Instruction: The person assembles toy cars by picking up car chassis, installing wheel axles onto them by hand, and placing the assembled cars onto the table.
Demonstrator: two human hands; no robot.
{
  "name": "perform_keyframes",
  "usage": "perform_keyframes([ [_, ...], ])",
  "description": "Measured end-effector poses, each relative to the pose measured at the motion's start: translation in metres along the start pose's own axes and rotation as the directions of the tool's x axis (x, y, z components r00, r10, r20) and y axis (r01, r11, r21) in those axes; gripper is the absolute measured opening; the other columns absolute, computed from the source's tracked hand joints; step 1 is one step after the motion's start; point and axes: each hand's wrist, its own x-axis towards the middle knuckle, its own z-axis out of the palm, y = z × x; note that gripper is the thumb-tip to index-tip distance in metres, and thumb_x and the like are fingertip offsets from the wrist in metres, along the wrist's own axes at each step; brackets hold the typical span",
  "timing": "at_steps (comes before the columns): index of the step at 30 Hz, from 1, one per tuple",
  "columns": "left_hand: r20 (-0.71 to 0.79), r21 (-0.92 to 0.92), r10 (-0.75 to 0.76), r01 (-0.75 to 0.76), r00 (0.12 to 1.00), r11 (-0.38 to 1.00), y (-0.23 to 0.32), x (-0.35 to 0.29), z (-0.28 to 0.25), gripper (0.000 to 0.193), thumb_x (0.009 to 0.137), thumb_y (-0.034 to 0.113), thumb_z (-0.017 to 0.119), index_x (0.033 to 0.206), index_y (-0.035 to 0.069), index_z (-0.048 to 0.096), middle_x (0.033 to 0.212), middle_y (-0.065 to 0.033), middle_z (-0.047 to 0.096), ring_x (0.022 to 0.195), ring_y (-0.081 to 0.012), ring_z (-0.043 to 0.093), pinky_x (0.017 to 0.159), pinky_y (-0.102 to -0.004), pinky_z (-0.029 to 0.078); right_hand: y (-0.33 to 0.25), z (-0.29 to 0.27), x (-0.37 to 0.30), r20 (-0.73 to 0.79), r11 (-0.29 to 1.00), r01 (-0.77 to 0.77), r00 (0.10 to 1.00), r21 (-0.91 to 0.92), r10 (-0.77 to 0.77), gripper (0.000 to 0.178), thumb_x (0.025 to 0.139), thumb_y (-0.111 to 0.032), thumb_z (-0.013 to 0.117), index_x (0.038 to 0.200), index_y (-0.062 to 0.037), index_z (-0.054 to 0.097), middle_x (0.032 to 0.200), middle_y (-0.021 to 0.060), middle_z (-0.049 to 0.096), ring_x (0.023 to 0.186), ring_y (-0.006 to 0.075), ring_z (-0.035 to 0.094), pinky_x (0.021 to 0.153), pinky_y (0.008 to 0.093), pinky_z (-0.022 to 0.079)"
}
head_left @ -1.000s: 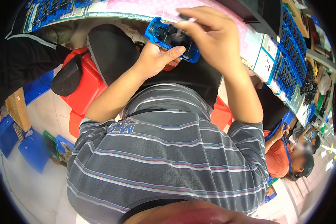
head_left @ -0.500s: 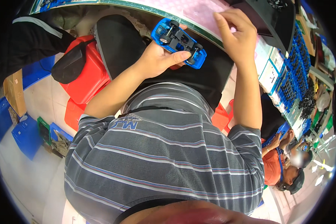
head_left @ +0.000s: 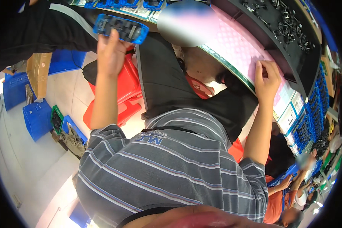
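Note:
My left hand (head_left: 111,53) is raised at the far left and closed around a blue toy car (head_left: 121,29). The car's dark underside faces up, slightly blurred, and my thumb presses across it. Whether all its wheels are on cannot be made out. On the right, my right hand (head_left: 269,81) is over the edge of the pink padded sheet (head_left: 237,36), its fingers loosely bent and the thumb a little apart. I see nothing between them. Beside that hand stands a black tray (head_left: 254,28) holding several small wheels on axles (head_left: 288,26).
The green table edge (head_left: 228,66) runs above my lap. Rows of blue car parts (head_left: 304,125) lie on the right. A red stool (head_left: 127,83) and blue bins (head_left: 37,117) stand at left. A person in black (head_left: 45,34) is close to my left hand; others work at lower right.
My left hand has carried the toy car left and up, away from my lap. My right hand is lower and farther right, by the pink sheet's edge. The whole view has shifted too.

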Motion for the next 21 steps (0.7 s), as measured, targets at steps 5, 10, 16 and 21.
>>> perform_keyframes([
  [5,-0.18,0.254,0.04,0.007,0.983,0.967,0.052,0.063,-0.064,0.031,0.105,0.024,0.058,0.129,0.004,0.054,0.12,-0.0089,0.068,0.102,-0.0225,0.07,0.087,-0.0406,0.056,-0.001,0.001,0.0,0.006,1.0,-0.019,1.0,0.006,0.019,0.005,0.089,-0.002,0.071,0.092,0.0017,0.069,0.086,0.0093,0.064,0.063,0.016,0.059,0.059,0.028,0.047],
  [10,-0.284,0.415,0.094,0.034,0.954,0.909,0.098,0.148,-0.147,0.031,0.106,0.028,0.056,0.128,0.005,0.057,0.119,-0.0073,0.068,0.1,-0.019,0.068,0.084,-0.0352,0.055,-0.005,0.003,0.004,0.01,1.0,-0.003,1.0,-0.006,0.003,0.005,0.089,-0.002,0.071,0.093,0.0019,0.069,0.088,0.0096,0.064,0.065,0.0174,0.06,0.061,0.0284,0.049],
  [16,-0.421,0.611,-0.019,0.3,0.907,0.732,0.13,0.242,-0.224,0.032,0.106,0.032,0.057,0.13,0.011,0.061,0.103,0.0009,0.07,0.084,-0.0138,0.065,0.068,-0.0293,0.048,-0.004,0.003,0.003,0.025,1.0,-0.02,0.999,-0.018,0.021,0.006,0.089,-0.002,0.071,0.093,0.0023,0.069,0.088,0.0098,0.063,0.067,0.0192,0.061,0.062,0.0293,0.05],
  [21,-0.525,0.715,-0.063,0.48,0.849,0.508,0.105,0.284,-0.241,0.033,0.104,0.037,0.059,0.126,0.013,0.065,0.098,0.0022,0.069,0.081,-0.0109,0.063,0.066,-0.028,0.047,-0.005,0.004,0.004,0.028,0.999,-0.007,1.0,-0.054,0.009,0.006,0.089,-0.002,0.071,0.093,0.002,0.069,0.088,0.0099,0.062,0.067,0.0201,0.061,0.063,0.0299,0.05],
])
